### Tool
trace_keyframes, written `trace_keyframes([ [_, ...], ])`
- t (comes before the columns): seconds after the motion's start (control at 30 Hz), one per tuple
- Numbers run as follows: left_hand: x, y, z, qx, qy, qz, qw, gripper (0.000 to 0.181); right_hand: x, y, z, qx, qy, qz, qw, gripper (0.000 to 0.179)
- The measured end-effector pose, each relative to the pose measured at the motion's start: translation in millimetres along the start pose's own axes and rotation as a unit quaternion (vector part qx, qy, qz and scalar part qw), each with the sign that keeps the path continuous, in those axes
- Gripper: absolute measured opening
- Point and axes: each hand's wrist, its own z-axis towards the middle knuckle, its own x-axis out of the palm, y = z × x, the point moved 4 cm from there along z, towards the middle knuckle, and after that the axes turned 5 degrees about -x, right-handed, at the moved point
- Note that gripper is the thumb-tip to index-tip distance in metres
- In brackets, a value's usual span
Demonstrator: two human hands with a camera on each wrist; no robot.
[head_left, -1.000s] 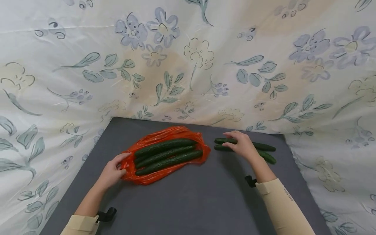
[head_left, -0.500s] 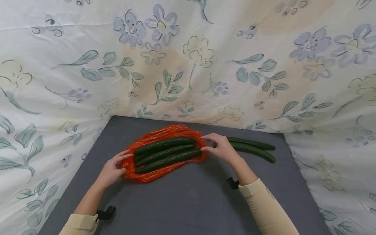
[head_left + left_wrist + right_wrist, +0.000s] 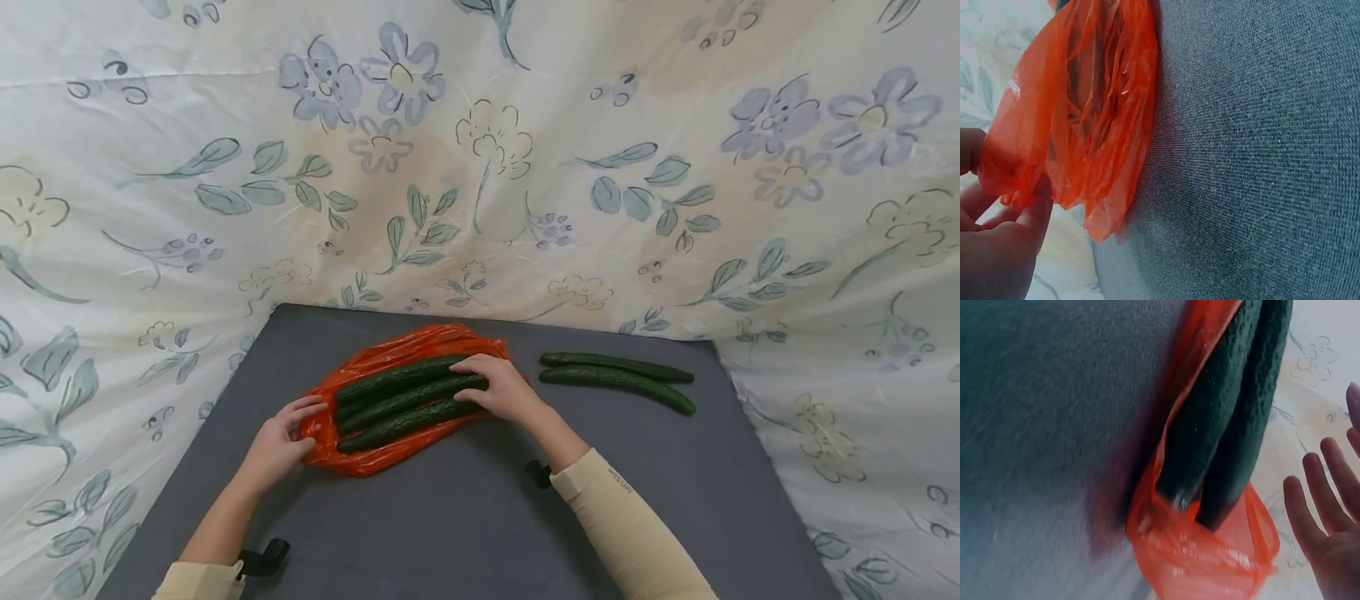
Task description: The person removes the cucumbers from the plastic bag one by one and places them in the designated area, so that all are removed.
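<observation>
Three dark green cucumbers (image 3: pixel 401 402) lie side by side on a crumpled red plastic bag (image 3: pixel 382 460), left of the middle in the head view. My left hand (image 3: pixel 274 448) pinches the bag's left end between thumb and fingers; the left wrist view shows the thin film (image 3: pixel 1022 125) bunched there. Over the right ends of the cucumbers is my right hand (image 3: pixel 506 392), its fingers spread and holding nothing. From the right wrist, its straight fingers (image 3: pixel 1316 494) appear apart from the cucumbers (image 3: pixel 1210 419), whose near ends sit inside the bag's edge (image 3: pixel 1204 562).
Two more cucumbers (image 3: pixel 618 377) lie close together on the dark grey tabletop (image 3: pixel 450 533), to the right of the bag. Floral fabric (image 3: pixel 495 192) hangs behind the table and along both sides.
My right hand has moved left, from above the two separate cucumbers, past the bag's right end, to over the bagged ones. My left hand stays at the bag's left end.
</observation>
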Motion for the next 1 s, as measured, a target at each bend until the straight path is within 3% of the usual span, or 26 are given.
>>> trace_keyframes([
  [0.37, 0.2, 4.3, -2.2, 0.008, -0.002, 0.002, 1.0000, 0.051, 23, -10, 29.5, 0.042, 0.039, -0.040, 0.9976, 0.048],
  [0.7, -1.6, 5.9, -4.4, -0.006, -0.003, 0.000, 1.0000, 0.051, 37, -17, 45.4, 0.053, 0.047, -0.132, 0.9888, 0.045],
  [1.0, -1.2, 4.8, -4.9, -0.015, 0.000, -0.012, 0.9998, 0.053, 43, -23, 57.5, 0.072, 0.039, -0.143, 0.9863, 0.050],
])
